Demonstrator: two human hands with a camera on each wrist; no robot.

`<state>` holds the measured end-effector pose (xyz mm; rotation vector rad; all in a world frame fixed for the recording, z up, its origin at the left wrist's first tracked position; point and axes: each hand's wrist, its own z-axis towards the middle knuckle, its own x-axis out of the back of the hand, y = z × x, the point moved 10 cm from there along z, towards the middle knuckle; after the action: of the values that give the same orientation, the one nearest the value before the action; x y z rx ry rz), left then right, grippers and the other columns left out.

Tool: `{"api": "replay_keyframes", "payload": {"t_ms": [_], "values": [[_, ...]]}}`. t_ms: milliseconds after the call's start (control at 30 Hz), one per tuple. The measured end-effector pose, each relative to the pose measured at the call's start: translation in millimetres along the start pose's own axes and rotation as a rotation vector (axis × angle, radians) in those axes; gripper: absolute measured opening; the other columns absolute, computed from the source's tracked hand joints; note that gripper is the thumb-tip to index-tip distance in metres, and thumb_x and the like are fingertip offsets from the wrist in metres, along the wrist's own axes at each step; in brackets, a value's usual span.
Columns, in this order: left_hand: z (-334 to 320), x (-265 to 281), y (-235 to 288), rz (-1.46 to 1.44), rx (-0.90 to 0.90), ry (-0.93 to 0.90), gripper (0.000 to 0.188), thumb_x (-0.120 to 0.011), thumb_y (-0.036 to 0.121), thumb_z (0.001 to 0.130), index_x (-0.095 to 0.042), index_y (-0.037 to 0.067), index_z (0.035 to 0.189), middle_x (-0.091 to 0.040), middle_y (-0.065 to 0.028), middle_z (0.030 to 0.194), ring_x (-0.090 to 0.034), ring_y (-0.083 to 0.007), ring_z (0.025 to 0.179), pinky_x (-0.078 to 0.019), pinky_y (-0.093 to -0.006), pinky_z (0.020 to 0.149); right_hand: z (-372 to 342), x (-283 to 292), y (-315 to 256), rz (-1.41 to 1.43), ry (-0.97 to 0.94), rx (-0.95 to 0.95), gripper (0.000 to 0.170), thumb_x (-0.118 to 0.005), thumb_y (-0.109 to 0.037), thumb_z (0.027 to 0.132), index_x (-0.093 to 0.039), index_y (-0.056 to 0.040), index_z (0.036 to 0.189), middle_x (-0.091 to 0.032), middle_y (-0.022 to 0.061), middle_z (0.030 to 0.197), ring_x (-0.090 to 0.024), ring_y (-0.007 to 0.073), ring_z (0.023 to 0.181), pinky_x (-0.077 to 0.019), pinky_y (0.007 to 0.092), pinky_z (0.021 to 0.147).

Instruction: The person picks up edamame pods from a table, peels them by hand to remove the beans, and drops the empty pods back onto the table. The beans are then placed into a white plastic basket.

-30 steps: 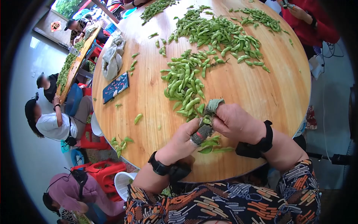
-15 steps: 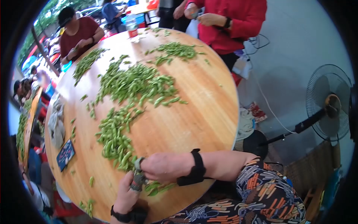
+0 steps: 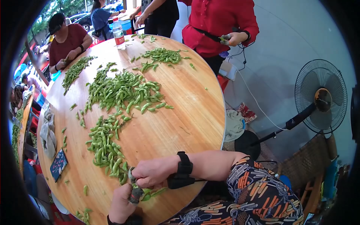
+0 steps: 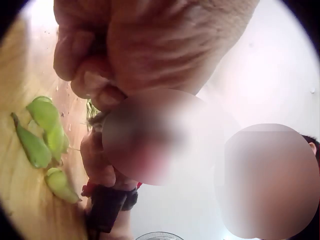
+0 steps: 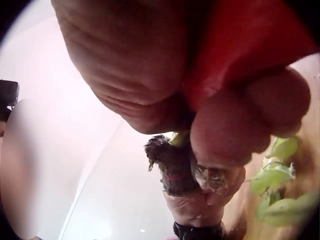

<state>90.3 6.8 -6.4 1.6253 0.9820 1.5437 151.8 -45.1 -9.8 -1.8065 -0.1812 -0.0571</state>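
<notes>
Green pod, only a small pale-green sliver visible, pinched by left grip and right grip, loose pods beyond both on the tabletop, sliver plain in right wrist view, hidden in head view.

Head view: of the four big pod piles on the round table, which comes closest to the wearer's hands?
The long pile running down to the left hand; the other three lie farther up the table.

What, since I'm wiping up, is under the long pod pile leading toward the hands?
Wooden table shows along both sides of the pod pile; whatever it covers can't be seen.
</notes>
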Motion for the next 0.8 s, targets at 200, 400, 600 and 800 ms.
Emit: {"api": "replay_keyframes", "payload": {"t_ms": [200, 400, 600, 800], "values": [[0.4, -2.3, -3.9, -0.077, 0.026, 0.077, 0.010, -0.056, 0.011, 0.086, -0.062, 0.004, 0.090, -0.058, 0.0031, 0.074, -0.050, -0.0055, 0.065, -0.0402, -0.0221, 0.057, 5.8, -6.4, 11.9, 0.264, -0.014, -0.077, 0.025, -0.042, -0.015, 0.083, -0.051, 0.0048, 0.071, -0.052, 0.0092, 0.051, -0.057, 0.0189, 0.044, -0.0450, 0.0319, 0.038], [-5.9, -6.3, -31.0, -0.530, 0.403, 0.093, 0.012, -0.059, 0.013, 0.086, -0.061, 0.005, 0.095, -0.057, 0.0044, 0.080, -0.050, -0.0038, 0.069, -0.0398, -0.0194, 0.061, 5.7, 3.8, -8.2, -0.200, 0.174, 0.128, 0.019, -0.046, -0.016, 0.083, -0.049, 0.0016, 0.077, -0.052, 0.0142, 0.054, -0.055, 0.0249, 0.048, -0.0424, 0.0363, 0.045], [0.3, -10.8, -7.7, -0.615, 0.286, -0.025, 0.022, -0.057, 0.013, 0.087, -0.056, 0.004, 0.108, -0.053, 0.0051, 0.085, -0.046, -0.0032, 0.072, -0.0374, -0.0190, 0.061, 0.5, 8.1, -20.2, -0.391, 0.219, 0.207, 0.013, -0.047, -0.013, 0.082, -0.050, -0.0007, 0.082, -0.054, 0.0218, 0.066, -0.054, 0.0418, 0.062, -0.0428, 0.0451, 0.055], [9.2, -3.7, 4.8, -0.317, -0.077, -0.007, 0.023, -0.053, 0.020, 0.092, -0.054, 0.000, 0.104, -0.054, -0.0094, 0.081, -0.050, -0.0144, 0.076, -0.0443, -0.0310, 0.070, -5.7, -0.8, -31.4, -0.629, 0.219, 0.215, 0.015, -0.054, -0.015, 0.082, -0.050, -0.0004, 0.084, -0.056, 0.0207, 0.068, -0.057, 0.0398, 0.063, -0.0455, 0.0459, 0.056]]}}
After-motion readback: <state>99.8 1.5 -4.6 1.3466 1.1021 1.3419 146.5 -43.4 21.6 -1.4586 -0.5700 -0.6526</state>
